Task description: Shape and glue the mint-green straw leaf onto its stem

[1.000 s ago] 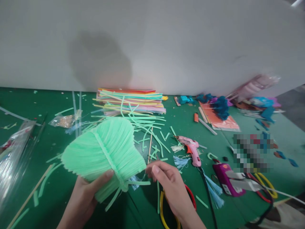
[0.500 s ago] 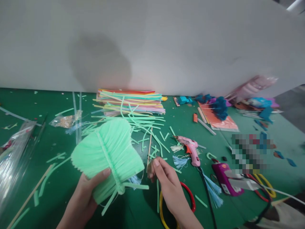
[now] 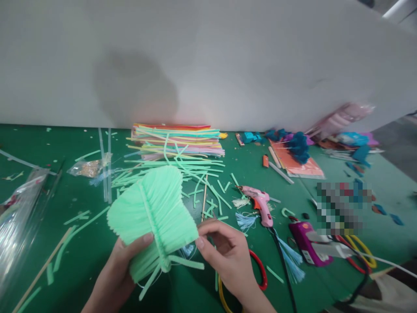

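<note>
A green counter (image 3: 58, 148) runs up to a plain white wall (image 3: 208, 56), and it is strewn with cut green straw pieces (image 3: 195, 174). Low in the middle of the view, held above the counter, is a mint-green fan of straws (image 3: 153, 208), its straws bound along a central spine that ends in a knot with loose ends sticking out. The left hand (image 3: 120, 269) grips the fan from below, thumb pressed on its front face and the fingers hidden behind it. The right hand (image 3: 224, 252) sits just beside the fan's right edge, its fingers (image 3: 208, 230) curled in and touching that edge; whether they pinch anything cannot be told. A thin white thread loops below the knot.

Behind the fan lies a stack of coloured straws (image 3: 177, 139) near the wall. To the right a pink glue gun (image 3: 260, 204) rests on the counter, with light-blue tassels (image 3: 246, 221) near it and a purple device (image 3: 309, 241) further right. A red and yellow ring (image 3: 259, 269) lies under the right wrist. At the far left is a clear plastic bag (image 3: 16, 213), and blue paper bits (image 3: 298, 145) sit on orange sheets at the back right
</note>
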